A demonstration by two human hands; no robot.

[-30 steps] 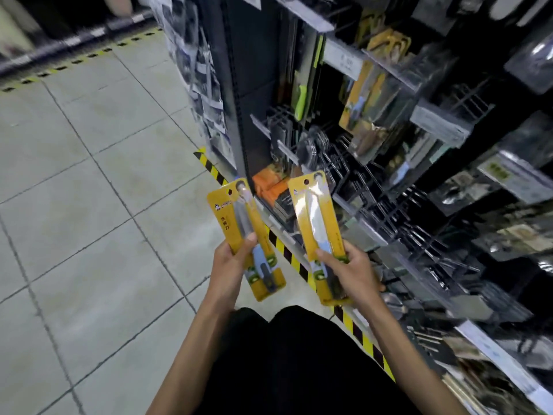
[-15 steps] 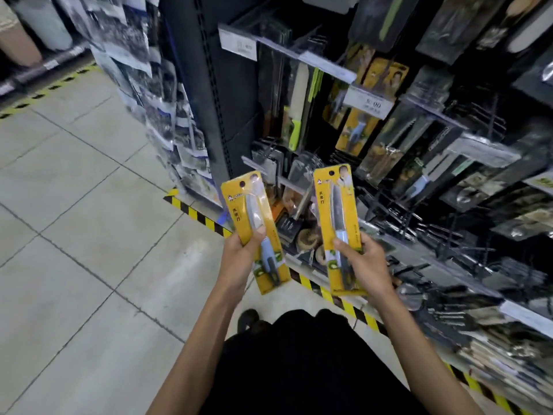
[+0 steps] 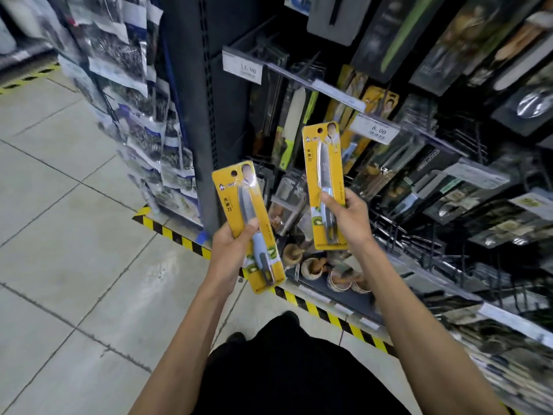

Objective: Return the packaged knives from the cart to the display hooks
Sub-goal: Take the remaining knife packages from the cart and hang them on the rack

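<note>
Our left hand grips one yellow knife pack by its lower half, thumb pressed on the front and fingers curled behind. The pack tilts with its hang hole uppermost. Our right hand pinches a second knife pack near its middle, higher up and nearly upright. Above the right grip, matching yellow packs hang behind a price tag. Bare wire hooks jut out just right of it.

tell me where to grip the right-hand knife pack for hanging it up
Probably best by the lower half of the right knife pack, over the knife handle, coming from below and the side, as the right hand does. The pack stands upright with its hang hole at the top, which must stay free for hanging.
</note>
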